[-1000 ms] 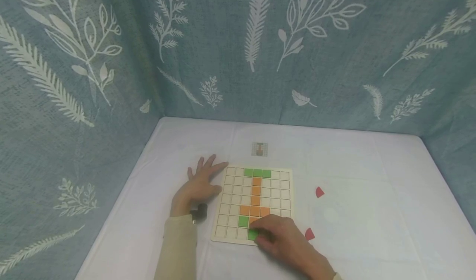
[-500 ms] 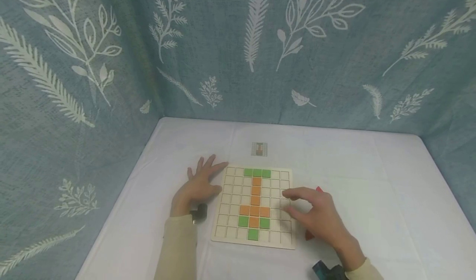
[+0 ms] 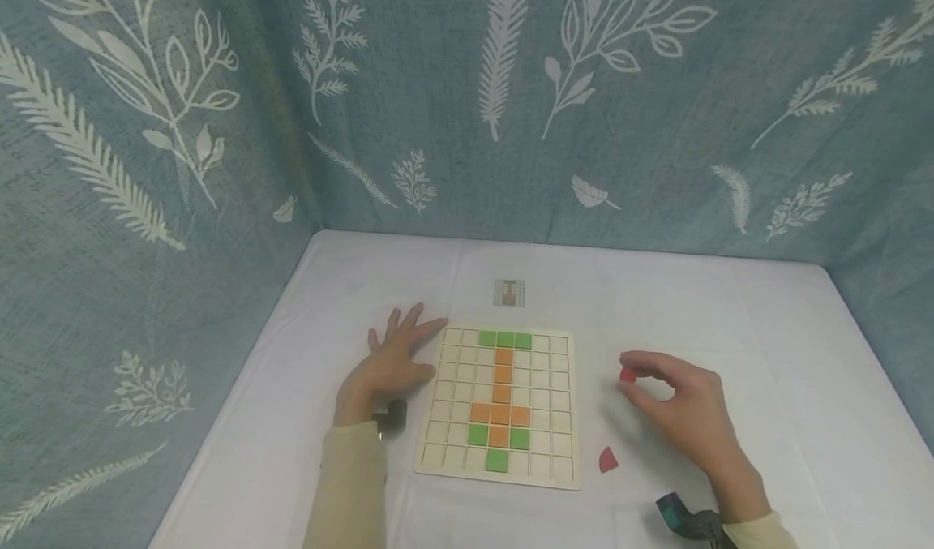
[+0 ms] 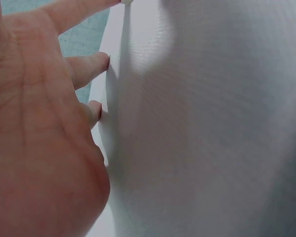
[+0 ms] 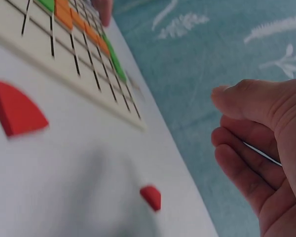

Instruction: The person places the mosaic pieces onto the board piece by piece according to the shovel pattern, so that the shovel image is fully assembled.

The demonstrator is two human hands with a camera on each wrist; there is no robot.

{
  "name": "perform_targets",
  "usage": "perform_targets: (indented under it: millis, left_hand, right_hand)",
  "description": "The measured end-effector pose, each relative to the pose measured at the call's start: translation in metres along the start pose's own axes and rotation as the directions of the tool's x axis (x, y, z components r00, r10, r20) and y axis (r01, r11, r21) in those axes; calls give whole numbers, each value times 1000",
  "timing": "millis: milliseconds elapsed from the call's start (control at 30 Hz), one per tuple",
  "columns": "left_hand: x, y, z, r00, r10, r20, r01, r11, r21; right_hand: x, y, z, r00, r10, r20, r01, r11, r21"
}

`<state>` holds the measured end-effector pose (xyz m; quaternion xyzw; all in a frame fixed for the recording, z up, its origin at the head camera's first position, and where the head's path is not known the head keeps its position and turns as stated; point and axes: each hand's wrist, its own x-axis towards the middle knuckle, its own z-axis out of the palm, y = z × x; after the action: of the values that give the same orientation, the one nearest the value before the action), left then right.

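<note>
My left hand (image 3: 390, 366) lies with fingers spread at the left edge of a cream wooden grid board (image 3: 448, 456), its index fingertip at the board's upper left corner. The palm (image 4: 39, 128) fills the left of the left wrist view. On the board, green tiles (image 3: 505, 339) and orange tiles (image 3: 502, 374) fill several squares. My right hand (image 3: 689, 411) hovers right of the board with thumb and forefinger bent, a red quarter-round piece (image 3: 627, 375) showing between their tips. In the right wrist view that piece (image 5: 151, 197) lies on the table, apart from the fingers. The board hides nothing of it.
A second red quarter-round piece (image 3: 608, 460) lies beside the board's lower right corner. Behind the board is a small card with a grid picture (image 3: 509, 293). A blue leaf-patterned curtain (image 3: 438, 127) hangs behind the white-covered table (image 3: 730, 330).
My right hand has left the board's lower squares and moved right to the upper red piece. A green tile now shows right of the lowest orange one. The left hand stays put.
</note>
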<state>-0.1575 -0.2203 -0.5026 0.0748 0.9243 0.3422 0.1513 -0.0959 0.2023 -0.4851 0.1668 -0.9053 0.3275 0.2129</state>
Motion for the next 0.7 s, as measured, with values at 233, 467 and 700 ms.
perform_targets:
  millis: [233, 467, 700]
  left_hand:
    - [1, -1, 1, 1000, 18, -1, -18, 1000, -8]
    - [0, 1, 0, 1000, -2, 1, 2, 1000, -1]
    - [1, 0, 1, 1000, -5, 0, 5, 1000, -2]
  right_hand:
    - [-8, 13, -5, 994, 107, 20, -107, 994, 11]
    - [-12, 19, -2, 979, 197, 52, -199, 980, 24]
    - [-12, 24, 5, 963, 255, 85, -257, 966, 15]
